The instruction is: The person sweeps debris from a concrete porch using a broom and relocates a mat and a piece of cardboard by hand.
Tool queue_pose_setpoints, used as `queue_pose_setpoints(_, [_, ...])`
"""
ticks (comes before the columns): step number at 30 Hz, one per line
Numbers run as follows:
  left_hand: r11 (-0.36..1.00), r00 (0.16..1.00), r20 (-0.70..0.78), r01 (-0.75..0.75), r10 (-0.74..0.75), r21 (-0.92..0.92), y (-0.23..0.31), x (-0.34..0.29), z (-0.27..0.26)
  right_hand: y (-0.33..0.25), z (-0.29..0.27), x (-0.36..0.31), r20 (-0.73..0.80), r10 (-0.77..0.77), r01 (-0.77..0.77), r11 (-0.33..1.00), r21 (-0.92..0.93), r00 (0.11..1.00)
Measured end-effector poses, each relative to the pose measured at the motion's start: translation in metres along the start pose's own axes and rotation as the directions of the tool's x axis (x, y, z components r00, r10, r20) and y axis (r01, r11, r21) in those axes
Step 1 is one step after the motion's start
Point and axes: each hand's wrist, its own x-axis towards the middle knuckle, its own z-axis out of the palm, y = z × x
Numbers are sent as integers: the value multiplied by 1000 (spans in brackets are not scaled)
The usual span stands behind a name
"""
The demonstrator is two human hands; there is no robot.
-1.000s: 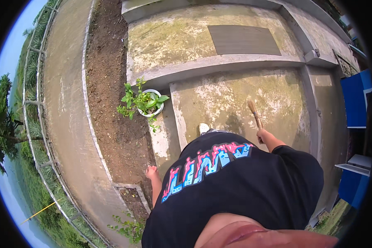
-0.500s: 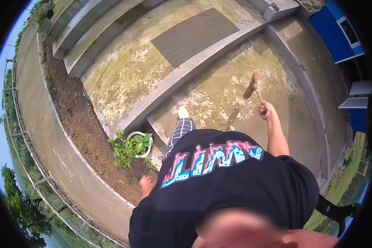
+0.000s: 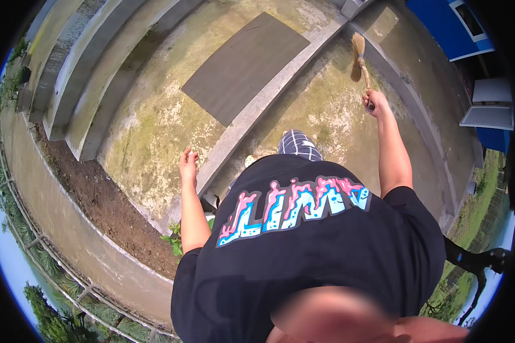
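Observation:
My right hand (image 3: pixel 376 103) is wrapped round the handle of a short straw hand broom (image 3: pixel 358 52), held out ahead of me on the right. The broom's tan bristles point away from me, over the mossy concrete floor. Nothing shows in my left hand (image 3: pixel 189 164), stretched forward on the left with its fingers loosely bent and apart. Past it lies a flat dark grey rectangular sheet (image 3: pixel 246 67) on the stained concrete.
A low concrete ridge (image 3: pixel 267 96) runs diagonally across the floor before me. Concrete steps (image 3: pixel 106 86) rise at the far left, beside a strip of brown soil (image 3: pixel 106 200). A leafy plant (image 3: pixel 175 238) is partly hidden by my left arm. Blue structures (image 3: pixel 447 28) stand at right.
Both hands have moved forward, the left one up from beside my body and the right one carrying the broom farther away. My body has advanced toward the ridge, and one knee now shows.

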Motion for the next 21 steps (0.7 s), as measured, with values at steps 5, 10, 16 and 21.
queue_pose_setpoints(5, [983, 975, -159, -166, 152, -76, 35, 24, 47, -108, 50, 131, 101, 186, -183, 982, -37, 977])
queue_pose_setpoints(10, [973, 893, -451, 112, -10, 202, -26, -22, 88, -138, 143, 267, 70, 234, -195, 916, -351, 970])
queue_pose_setpoints(16, [945, 777, -554, 161, -299, -285, -107, -123, 167, -12, 301, 137, 303, 678, -168, 535, -828, 670])
queue_pose_setpoints(21, [891, 777, -542, 442, -321, 107, -76, -137, 251, -45, 361, 145, 401, 801, -704, -35, -709, -444])
